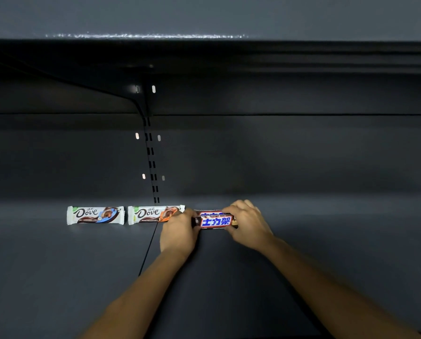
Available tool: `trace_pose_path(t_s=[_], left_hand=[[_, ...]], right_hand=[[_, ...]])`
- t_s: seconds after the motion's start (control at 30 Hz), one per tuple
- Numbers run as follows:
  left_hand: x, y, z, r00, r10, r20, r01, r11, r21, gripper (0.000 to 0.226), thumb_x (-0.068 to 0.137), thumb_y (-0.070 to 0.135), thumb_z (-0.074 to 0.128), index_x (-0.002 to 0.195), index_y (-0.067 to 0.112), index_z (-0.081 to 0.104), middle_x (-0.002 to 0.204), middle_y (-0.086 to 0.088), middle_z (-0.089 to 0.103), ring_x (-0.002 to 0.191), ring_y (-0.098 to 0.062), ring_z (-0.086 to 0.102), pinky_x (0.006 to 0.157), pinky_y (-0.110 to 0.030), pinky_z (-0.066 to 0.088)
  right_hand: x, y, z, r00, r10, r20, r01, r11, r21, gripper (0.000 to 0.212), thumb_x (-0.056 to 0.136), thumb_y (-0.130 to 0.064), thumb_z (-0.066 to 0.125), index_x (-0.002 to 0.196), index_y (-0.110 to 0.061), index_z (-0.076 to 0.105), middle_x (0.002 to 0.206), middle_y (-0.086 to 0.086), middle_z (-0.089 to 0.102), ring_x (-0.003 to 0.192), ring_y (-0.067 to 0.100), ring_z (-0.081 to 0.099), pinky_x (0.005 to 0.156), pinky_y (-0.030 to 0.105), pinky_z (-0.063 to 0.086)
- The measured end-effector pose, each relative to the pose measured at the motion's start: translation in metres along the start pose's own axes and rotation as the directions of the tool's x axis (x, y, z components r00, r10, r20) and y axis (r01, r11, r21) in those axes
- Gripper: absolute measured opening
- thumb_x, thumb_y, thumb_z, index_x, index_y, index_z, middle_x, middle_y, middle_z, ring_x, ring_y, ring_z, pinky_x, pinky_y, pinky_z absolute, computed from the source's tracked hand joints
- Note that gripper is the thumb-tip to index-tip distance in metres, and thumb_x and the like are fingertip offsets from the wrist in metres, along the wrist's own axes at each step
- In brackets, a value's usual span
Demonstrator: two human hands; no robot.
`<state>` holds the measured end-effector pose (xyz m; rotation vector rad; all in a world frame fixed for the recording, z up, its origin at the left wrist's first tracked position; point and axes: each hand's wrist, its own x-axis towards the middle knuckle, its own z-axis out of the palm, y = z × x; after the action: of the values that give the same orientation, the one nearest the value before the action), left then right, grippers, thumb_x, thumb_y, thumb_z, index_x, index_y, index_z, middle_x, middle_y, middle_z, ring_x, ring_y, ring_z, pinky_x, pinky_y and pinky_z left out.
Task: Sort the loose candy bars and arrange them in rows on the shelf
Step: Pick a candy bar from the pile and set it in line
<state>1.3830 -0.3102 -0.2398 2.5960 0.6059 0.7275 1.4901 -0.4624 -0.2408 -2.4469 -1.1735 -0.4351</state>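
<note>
Two white Dove bars lie side by side near the back of the dark shelf (82,265): one with a blue accent (95,215) at the left, one with an orange accent (153,214) to its right. Right of them is a brown Snickers bar (215,221) with blue lettering; a second one seems to lie just behind it. My left hand (178,232) pinches its left end and covers the orange Dove bar's right end. My right hand (247,225) grips its right end.
A slotted black upright (152,165) runs up the back panel behind the bars. A seam (149,250) divides the shelf into a left and a right panel. The upper shelf (204,18) overhangs the space.
</note>
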Motion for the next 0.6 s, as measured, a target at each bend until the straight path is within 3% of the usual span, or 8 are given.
trace_pose_path(t_s=[0.43,0.6], left_hand=[[0.003,0.004,0.003,1.000,-0.008,0.022,0.007,0.999,0.051,0.023,0.087,0.022,0.060,0.109,0.018,0.059,0.104,-0.007,0.062,0.095,-0.026,0.059,0.075,-0.034,0.049],[-0.009,0.021,0.000,1.000,-0.011,0.004,0.010,0.990,0.138,0.030,0.090,0.026,0.054,0.118,0.018,0.051,0.113,-0.005,0.055,0.107,-0.024,0.052,0.074,-0.033,0.047]], right_hand=[[-0.005,-0.003,0.000,0.998,0.056,-0.016,-0.056,0.998,0.013,0.033,0.083,-0.027,0.064,0.115,-0.018,0.061,0.110,0.000,0.057,0.104,0.020,0.046,0.090,0.033,0.041],[-0.016,-0.004,-0.009,0.996,0.070,-0.063,-0.073,0.997,-0.038,0.035,0.087,-0.033,0.059,0.120,-0.021,0.058,0.115,-0.003,0.054,0.110,0.019,0.043,0.091,0.031,0.034]])
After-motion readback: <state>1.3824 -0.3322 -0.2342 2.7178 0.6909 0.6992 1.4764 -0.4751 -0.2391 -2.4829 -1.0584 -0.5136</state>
